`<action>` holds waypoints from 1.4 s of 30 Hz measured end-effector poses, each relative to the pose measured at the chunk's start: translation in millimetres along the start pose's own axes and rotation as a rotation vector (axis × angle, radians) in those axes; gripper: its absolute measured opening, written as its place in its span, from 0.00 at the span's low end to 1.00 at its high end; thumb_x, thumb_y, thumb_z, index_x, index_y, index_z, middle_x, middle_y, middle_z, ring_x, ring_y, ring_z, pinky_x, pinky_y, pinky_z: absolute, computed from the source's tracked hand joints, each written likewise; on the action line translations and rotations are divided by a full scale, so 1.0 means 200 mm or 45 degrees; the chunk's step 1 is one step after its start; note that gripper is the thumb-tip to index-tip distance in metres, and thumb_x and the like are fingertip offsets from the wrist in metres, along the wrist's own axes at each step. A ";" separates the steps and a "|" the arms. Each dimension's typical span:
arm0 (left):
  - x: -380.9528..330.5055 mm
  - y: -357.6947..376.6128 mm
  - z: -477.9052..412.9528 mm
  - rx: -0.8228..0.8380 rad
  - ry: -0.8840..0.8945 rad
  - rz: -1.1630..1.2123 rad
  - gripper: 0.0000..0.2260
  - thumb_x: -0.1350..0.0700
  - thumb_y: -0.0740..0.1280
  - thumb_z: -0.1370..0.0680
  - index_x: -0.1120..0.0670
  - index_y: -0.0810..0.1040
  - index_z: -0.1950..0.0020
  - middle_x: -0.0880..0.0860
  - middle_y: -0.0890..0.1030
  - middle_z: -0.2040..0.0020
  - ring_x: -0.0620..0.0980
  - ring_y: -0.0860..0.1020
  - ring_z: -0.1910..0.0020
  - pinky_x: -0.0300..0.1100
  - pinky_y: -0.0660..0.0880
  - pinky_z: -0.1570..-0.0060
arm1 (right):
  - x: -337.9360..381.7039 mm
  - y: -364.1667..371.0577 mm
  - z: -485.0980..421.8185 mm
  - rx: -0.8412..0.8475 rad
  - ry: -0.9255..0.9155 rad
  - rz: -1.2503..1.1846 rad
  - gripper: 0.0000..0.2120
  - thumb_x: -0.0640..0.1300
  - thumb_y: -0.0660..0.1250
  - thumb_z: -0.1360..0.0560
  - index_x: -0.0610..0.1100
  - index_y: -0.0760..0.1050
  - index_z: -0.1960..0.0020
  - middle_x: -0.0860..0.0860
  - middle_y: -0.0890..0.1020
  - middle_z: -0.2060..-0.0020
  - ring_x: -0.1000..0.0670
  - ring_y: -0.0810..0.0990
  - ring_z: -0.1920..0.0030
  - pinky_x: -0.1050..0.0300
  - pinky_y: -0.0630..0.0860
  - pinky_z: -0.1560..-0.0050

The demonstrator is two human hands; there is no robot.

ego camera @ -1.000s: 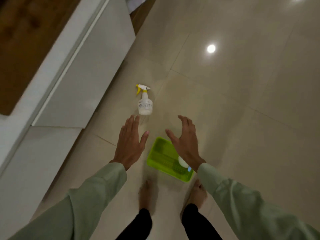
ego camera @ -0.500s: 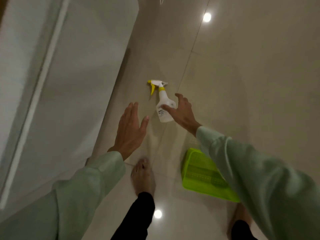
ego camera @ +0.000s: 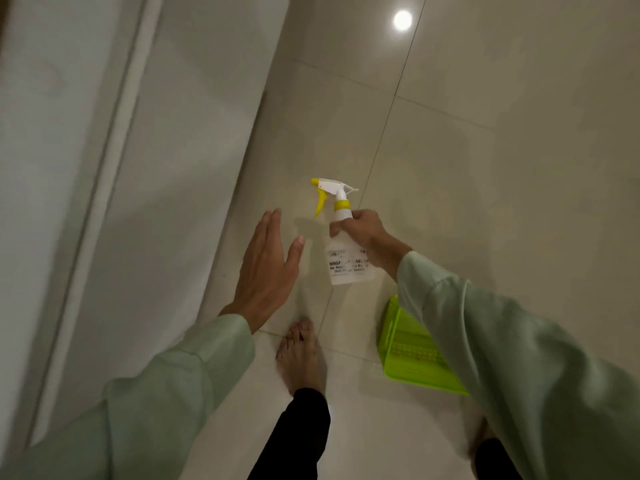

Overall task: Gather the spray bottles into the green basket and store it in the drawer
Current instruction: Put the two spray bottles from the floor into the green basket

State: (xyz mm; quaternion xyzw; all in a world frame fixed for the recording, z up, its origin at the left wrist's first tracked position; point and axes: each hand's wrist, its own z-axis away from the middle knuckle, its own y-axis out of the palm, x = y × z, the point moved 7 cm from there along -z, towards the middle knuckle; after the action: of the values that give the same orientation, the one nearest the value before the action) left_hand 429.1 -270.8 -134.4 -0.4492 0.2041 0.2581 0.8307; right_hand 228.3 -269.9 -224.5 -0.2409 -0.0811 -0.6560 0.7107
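White plastic with a yellow trigger, the spray bottle (ego camera: 348,252) is gripped at its shoulder by the right hand (ego camera: 363,233), fingers wrapped round just below the collar. The left hand (ego camera: 268,268) is flat, open and empty beside the bottle, not touching it. The green basket (ego camera: 408,355) sits on the floor (ego camera: 502,168) below and right of the bottle, partly hidden by the right sleeve (ego camera: 519,358). That hidden rim is the risk: a blind drop could clip it and tip the bottle onto the tile, and the shoulder grip may slip if the plastic is wet
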 end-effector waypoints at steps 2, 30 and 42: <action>-0.05 -0.06 0.06 0.002 0.014 -0.005 0.29 0.45 0.58 0.17 0.53 0.54 0.19 0.54 0.57 0.18 0.50 0.55 0.19 0.42 0.52 0.23 | 0.02 -0.04 0.15 -0.006 -0.049 -0.088 0.14 0.41 0.75 0.38 0.43 0.82 0.52 0.47 0.83 0.62 0.46 0.81 0.64 0.55 0.78 0.63; -0.21 0.62 0.94 0.170 0.228 -0.166 0.30 0.43 0.57 0.17 0.52 0.52 0.19 0.53 0.56 0.18 0.48 0.54 0.19 0.42 0.52 0.22 | -1.19 -0.51 0.90 -0.957 -0.449 -0.384 0.12 0.39 0.79 0.32 0.48 0.79 0.54 0.48 0.82 0.60 0.39 0.80 0.56 0.44 0.78 0.53; -0.12 0.65 0.87 0.224 0.243 -0.240 0.30 0.43 0.56 0.17 0.53 0.53 0.19 0.54 0.56 0.18 0.50 0.54 0.19 0.48 0.55 0.21 | -1.22 -0.39 0.76 -0.886 -0.405 -0.162 0.29 0.38 0.79 0.32 0.40 0.75 0.33 0.45 0.83 0.43 0.43 0.79 0.42 0.48 0.75 0.41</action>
State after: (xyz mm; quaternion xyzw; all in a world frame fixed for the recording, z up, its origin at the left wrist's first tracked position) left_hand 348.8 -68.7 -114.1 -0.4144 0.2610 0.1164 0.8641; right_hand 153.3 14.5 -178.5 -0.5607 0.0222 -0.6415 0.5230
